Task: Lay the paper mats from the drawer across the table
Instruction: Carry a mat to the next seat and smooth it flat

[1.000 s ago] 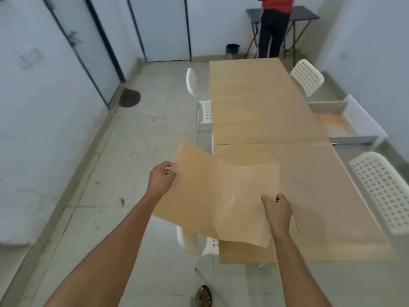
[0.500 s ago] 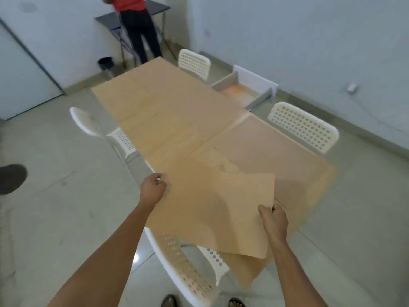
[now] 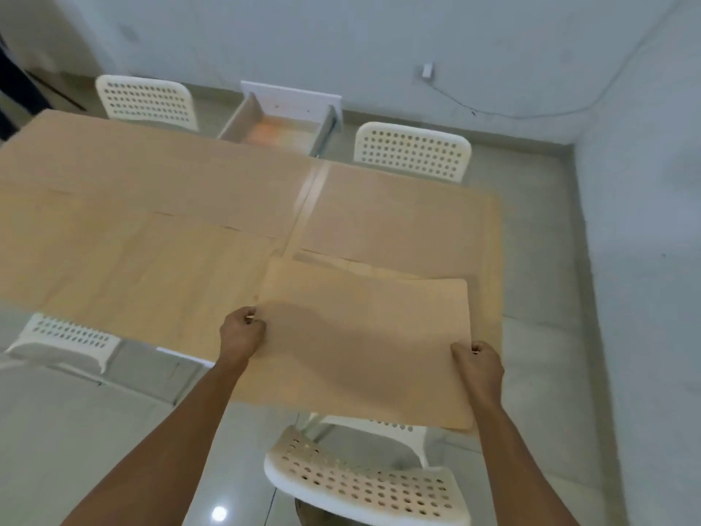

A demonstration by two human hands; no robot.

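Observation:
I hold a tan paper mat stretched flat over the near right corner of the long wooden table. My left hand pinches the mat's left edge and my right hand grips its right edge. Its near edge hangs past the table's front. Other paper mats lie spread over the left part of the table, and one more mat covers the far right part. The open white drawer juts out from the table's far side, with an orange tint inside.
White perforated chairs stand around the table: one chair just below my hands, one chair at the near left, and two chairs on the far side. A grey wall and a cable run behind.
My view has swung round so I now face the table's long side. The mat in my hands has dropped lower and flatter over the near right corner.

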